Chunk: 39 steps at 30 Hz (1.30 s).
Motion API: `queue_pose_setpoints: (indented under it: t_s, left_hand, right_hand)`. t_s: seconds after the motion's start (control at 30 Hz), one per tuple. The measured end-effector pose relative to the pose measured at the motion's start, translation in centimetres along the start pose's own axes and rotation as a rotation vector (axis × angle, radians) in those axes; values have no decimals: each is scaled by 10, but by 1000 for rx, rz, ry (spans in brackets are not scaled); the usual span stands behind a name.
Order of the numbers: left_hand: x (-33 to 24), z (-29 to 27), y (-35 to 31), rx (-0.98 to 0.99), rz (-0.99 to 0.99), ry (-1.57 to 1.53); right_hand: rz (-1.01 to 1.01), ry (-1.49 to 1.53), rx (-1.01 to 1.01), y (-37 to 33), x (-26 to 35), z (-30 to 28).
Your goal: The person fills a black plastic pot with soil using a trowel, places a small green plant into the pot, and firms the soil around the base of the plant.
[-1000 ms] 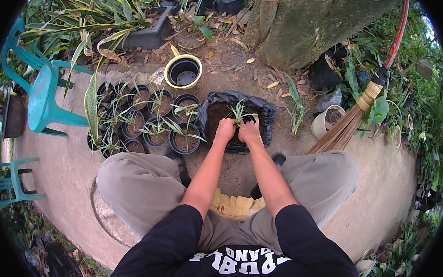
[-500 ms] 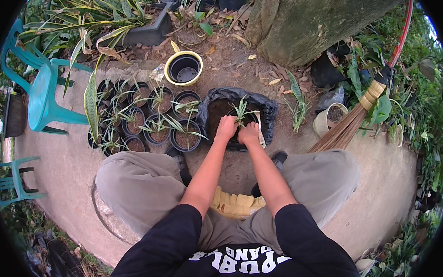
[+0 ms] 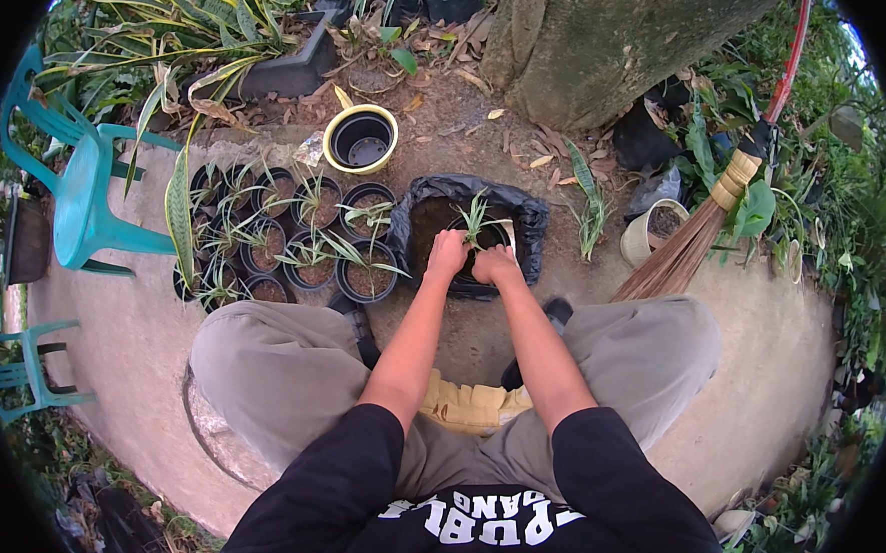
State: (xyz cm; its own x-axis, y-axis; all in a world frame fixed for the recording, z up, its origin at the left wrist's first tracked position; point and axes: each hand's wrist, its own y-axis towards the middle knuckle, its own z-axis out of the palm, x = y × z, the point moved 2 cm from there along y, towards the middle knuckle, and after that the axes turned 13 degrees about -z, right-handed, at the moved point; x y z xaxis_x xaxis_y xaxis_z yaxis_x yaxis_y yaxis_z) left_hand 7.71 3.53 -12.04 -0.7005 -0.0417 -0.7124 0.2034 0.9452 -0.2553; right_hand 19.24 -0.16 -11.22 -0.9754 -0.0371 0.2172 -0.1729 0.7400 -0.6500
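A small spider-like plant (image 3: 475, 216) with narrow green leaves stands in a black pot (image 3: 502, 236) inside a tub lined with a black plastic bag (image 3: 531, 216). My left hand (image 3: 448, 253) is closed at the plant's base, by the pot's left side. Close by on the right, my right hand (image 3: 495, 265) is curled low inside the pot; its fingertips are hidden, and what they hold cannot be made out. Dark soil (image 3: 431, 221) shows in the tub left of the pot. Left of the tub, several black pots (image 3: 366, 270) hold soil and similar young plants.
A yellow-rimmed pot (image 3: 395, 142) stands beyond the tub. At right are a loose plant (image 3: 591, 219), a cream pot (image 3: 637, 242) of soil and a stick broom (image 3: 680, 254). A tree trunk (image 3: 594, 64) rises behind. Teal plastic chairs (image 3: 82, 193) stand at left.
My right hand has shifted slightly left and lower, its fingers more curled near the left hand. The left hand stays at the plant. The whole view has shifted a little.
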Motion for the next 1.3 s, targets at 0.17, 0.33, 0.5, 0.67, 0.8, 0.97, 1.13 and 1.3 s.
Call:
queue_pose_setpoints:
  t_s: [0.17,0.33,0.5,0.67,0.8,0.97,1.13,1.3]
  left_hand:
    - [0,0,1,-1,0,21]
    - [3,2,1,-10,37,-4]
    - [3,1,-1,7,-2,-1]
    - [-1,1,0,16,-1,29]
    - [-1,0,-1,11,-4,44]
    - [4,1,2,14,12,70]
    - [0,1,1,-14,38,87]
    - [-7,2,-2,-45,3,107]
  right_hand:
    - [23,-115,-171,-11,7,1]
    - [-1,-155,-235,-13,11,8]
    - [66,22,-350,-12,11,1]
    - [108,57,-588,-3,-1,2]
    - [76,96,-632,-2,-4,2]
    - [68,128,-639,-2,-3,1]
    - [95,182,-644,-3,-4,0]
    - [108,265,-683,-4,-12,-5]
